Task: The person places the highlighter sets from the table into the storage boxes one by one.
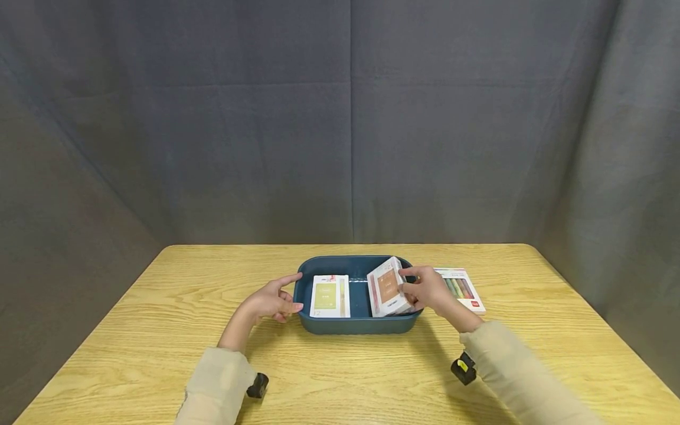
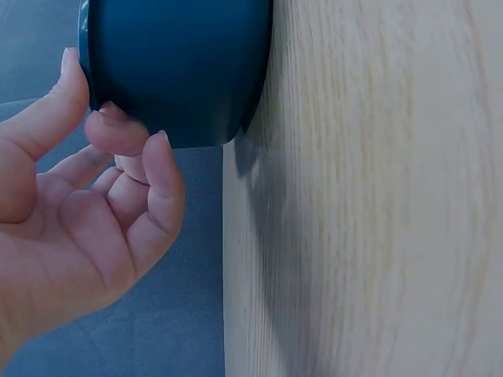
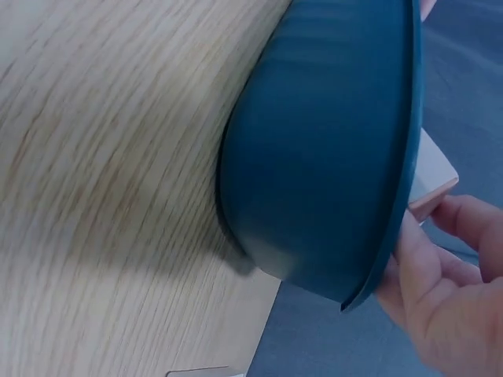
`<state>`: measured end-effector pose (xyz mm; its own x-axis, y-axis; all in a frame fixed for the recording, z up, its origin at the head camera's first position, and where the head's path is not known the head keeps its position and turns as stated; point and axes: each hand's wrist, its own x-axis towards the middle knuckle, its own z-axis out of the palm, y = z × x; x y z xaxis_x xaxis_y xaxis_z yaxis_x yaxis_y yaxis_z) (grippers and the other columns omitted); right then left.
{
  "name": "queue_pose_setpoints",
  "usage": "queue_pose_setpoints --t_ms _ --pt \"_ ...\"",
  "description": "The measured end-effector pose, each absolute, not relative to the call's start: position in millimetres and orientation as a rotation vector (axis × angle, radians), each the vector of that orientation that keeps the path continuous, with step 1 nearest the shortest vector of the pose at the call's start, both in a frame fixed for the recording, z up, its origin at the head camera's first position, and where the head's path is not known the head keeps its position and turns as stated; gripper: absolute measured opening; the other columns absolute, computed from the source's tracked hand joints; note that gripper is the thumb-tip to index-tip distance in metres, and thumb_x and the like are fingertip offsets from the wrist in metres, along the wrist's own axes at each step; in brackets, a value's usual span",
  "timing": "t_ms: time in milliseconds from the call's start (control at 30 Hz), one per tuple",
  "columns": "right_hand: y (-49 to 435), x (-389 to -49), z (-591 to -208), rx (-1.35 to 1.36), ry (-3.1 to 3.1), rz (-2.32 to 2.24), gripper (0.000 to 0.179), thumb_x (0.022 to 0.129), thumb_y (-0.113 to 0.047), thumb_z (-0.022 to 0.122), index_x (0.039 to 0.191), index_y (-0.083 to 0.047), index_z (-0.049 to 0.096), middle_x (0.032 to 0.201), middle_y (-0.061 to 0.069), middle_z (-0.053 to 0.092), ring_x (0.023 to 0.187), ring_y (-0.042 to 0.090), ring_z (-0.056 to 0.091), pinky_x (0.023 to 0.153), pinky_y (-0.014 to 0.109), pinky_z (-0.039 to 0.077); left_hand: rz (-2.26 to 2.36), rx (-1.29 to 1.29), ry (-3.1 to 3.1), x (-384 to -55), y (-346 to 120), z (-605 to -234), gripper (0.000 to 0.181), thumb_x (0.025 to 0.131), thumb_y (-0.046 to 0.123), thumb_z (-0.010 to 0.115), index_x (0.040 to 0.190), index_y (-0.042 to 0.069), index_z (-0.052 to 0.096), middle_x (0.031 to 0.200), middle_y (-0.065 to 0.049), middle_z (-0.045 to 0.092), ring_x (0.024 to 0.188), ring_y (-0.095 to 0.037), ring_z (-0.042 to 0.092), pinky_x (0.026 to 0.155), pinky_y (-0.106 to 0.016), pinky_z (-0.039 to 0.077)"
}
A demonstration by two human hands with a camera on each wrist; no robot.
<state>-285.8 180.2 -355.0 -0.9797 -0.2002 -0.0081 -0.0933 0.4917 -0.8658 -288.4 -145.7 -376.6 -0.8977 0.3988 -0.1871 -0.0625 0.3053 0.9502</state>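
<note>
A dark blue bin point(image 1: 350, 326) stands on the table. My left hand point(image 1: 273, 300) is at its left end, thumb and index finger spread and touching the rim; in the left wrist view the other fingers of that hand point(image 2: 102, 204) curl loosely beside the bin wall point(image 2: 181, 71). My right hand point(image 1: 425, 287) grips a white box with a brown label point(image 1: 388, 286), tilted inside the right end of the bin. In the right wrist view a corner of this box point(image 3: 432, 169) rises above the rim. A white box with a green label point(image 1: 329, 296) lies in the bin's left part.
A flat white pack with coloured sticks in its window point(image 1: 462, 289) lies on the table right of the bin, partly behind my right hand. The wooden table point(image 1: 340, 378) ends at a grey curtain point(image 1: 255, 147) behind.
</note>
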Motion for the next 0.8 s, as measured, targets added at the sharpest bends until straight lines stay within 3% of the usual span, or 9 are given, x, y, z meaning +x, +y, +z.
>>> queue_pose_setpoints --t_ms 467,600,700,800 --pt "165.9 -286.3 -357.3 -0.421 2.957 -1.101 0.032 0.082 0.003 0.058 0.112 0.015 0.054 0.045 0.003 0.049 0.039 0.009 0.042 0.04 0.022 0.035 1.601 0.292 2.223 -288.5 -144.9 -375.2 0.072 0.081 -0.003 0.061 0.141 0.003 0.021 0.06 -0.002 0.036 0.049 -0.015 0.039 0.048 -0.025 0.04" --pt "163.5 -285.9 -356.0 -0.487 3.102 -0.855 0.02 0.079 0.002 0.062 0.098 0.01 0.062 0.059 0.007 0.055 0.048 0.011 0.045 0.046 0.022 0.036 1.602 0.293 2.22 -288.8 -145.8 -375.8 0.072 0.082 -0.003 0.061 0.141 0.003 0.021 0.061 -0.002 0.036 0.049 -0.015 0.039 0.048 -0.024 0.04" --pt "162.8 -286.2 -357.1 -0.49 3.131 -0.794 0.003 0.078 0.002 0.064 0.08 0.004 0.063 0.058 0.004 0.048 0.051 0.012 0.041 0.047 0.022 0.033 1.598 0.296 2.222 -289.1 -146.1 -376.4 0.073 0.081 -0.002 0.062 0.142 0.003 0.021 0.061 -0.003 0.037 0.049 -0.015 0.04 0.048 -0.025 0.04" --pt "162.8 -285.5 -358.7 -0.476 3.137 -0.789 0.014 0.077 0.003 0.064 0.066 0.001 0.057 0.051 -0.001 0.038 0.048 0.011 0.037 0.045 0.022 0.029 1.592 0.297 2.228 -289.3 -145.7 -376.9 0.073 0.081 -0.001 0.063 0.141 0.003 0.021 0.062 -0.003 0.038 0.049 -0.015 0.041 0.048 -0.025 0.041"
